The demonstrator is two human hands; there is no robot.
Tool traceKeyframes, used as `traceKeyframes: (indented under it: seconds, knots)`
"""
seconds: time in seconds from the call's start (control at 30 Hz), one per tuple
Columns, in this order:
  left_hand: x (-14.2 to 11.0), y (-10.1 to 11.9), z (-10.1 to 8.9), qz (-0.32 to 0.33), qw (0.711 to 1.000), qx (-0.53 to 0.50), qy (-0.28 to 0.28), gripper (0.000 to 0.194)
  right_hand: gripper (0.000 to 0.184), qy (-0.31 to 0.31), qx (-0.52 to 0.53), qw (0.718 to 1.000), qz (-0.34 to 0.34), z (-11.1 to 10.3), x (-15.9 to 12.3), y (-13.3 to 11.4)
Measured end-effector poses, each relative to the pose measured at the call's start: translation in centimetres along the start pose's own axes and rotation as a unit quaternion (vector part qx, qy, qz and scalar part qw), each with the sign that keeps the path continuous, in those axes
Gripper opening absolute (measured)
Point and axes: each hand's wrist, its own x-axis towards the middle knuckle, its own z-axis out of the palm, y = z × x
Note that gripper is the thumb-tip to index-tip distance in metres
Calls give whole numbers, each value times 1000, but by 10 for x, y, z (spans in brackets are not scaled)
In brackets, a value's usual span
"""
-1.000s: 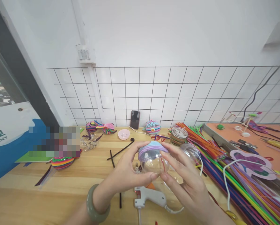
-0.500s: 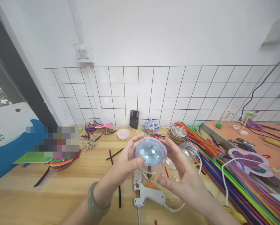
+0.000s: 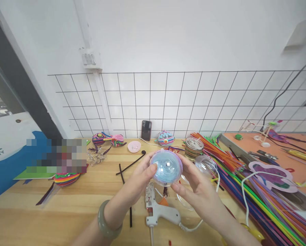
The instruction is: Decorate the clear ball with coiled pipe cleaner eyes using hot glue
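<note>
Between my two hands is a round clear plastic ball [image 3: 166,167], pale blue coils showing through its shiny top and a lilac band along its edge. My left hand [image 3: 140,177] grips its left side, the thumb pressed on the front. On the opposite side my right hand [image 3: 197,184] curls round it, thumb at the lower edge. Some fingers are hidden behind the ball. Below it, a white hot glue gun [image 3: 165,213] lies on the wooden table [image 3: 86,215]. Black pipe cleaners [image 3: 130,213] lie left of the gun.
Many coloured pipe cleaners [image 3: 250,191] spread along the right, beside an orange board [image 3: 278,143]. Toward the wall stand a phone [image 3: 146,130], a pink dish [image 3: 134,147], a striped ball [image 3: 166,138] and a round tin [image 3: 194,147]. A white cord [image 3: 243,191] loops at right.
The ball has tilted so its blue coiled top faces me more fully. My right hand has closed in against it, the thumb now at its lower edge.
</note>
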Motion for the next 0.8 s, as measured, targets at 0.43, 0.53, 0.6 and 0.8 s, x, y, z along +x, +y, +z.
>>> traceKeyframes:
  seconds: [0.43,0.53,0.6,0.8]
  knots:
    - [-2,5,4,71,990,125,6,56,68,-33,-37,999,-4,-14,1,1]
    - [-2,5,3,66,983,171,19,55,68,-23,-47,999,-11,-14,1,1]
    - [-2,5,2,68,980,184,19,55,67,-22,-47,999,-10,-13,2,2]
    - [-4,7,2,59,965,248,54,59,66,-22,-3,1000,12,-7,3,5]
